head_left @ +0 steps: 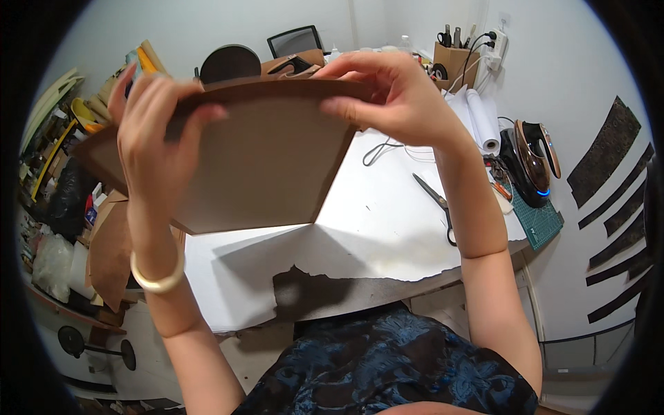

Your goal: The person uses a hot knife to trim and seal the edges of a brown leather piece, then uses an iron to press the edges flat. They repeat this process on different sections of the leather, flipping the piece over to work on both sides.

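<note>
Both my hands hold up a stiff grey-beige panel (266, 162) with a dark brown rim, possibly leather or board. My left hand (160, 128), slightly blurred, closes on its upper left edge, thumb on the near face. At the upper right edge, my right hand (387, 97) pinches the rim between thumb and fingers. The panel is tilted above the white table top (387, 242), and its lower corner comes close to the surface. What lies behind it is hidden. Black-handled scissors (437, 200) lie open on the table near my right forearm.
An iron (536, 159) stands at the right by a green cutting mat (543, 221). White paper rolls (482, 121) and a cardboard tool box (456, 62) are at the back right. Cluttered shelves (66, 180) line the left. Torn grey sheeting (332, 294) covers the near edge.
</note>
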Demonstrator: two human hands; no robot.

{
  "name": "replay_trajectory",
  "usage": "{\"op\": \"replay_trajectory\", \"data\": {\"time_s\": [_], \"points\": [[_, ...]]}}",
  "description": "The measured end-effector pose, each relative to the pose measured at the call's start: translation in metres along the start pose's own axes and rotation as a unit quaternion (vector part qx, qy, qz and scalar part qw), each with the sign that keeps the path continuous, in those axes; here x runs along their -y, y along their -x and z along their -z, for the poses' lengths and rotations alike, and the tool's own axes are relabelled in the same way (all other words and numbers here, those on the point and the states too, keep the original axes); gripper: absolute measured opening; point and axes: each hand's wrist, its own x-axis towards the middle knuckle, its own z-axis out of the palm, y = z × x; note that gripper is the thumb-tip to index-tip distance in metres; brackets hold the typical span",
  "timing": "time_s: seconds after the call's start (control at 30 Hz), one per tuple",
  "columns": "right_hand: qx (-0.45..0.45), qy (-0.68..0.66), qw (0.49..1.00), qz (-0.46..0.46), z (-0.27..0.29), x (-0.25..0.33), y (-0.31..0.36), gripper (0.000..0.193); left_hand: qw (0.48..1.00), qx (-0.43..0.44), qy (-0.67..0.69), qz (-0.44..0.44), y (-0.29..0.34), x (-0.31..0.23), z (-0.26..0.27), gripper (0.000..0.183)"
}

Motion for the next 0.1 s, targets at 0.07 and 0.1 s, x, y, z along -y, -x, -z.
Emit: {"op": "replay_trajectory", "data": {"time_s": [0.07, 0.1], "points": [[-0.046, 0.01, 0.999, 0.0, -0.003, -0.008, -0.001, 0.035, 0.999, 0.001, -0.019, -0.047, -0.021, 0.022, -0.019, 0.025], [-0.086, -0.001, 0.996, -0.017, -0.008, -0.015, 0.001, 0.035, 0.994, 0.01, -0.075, -0.074, -0.027, 0.034, -0.027, 0.032]]}}
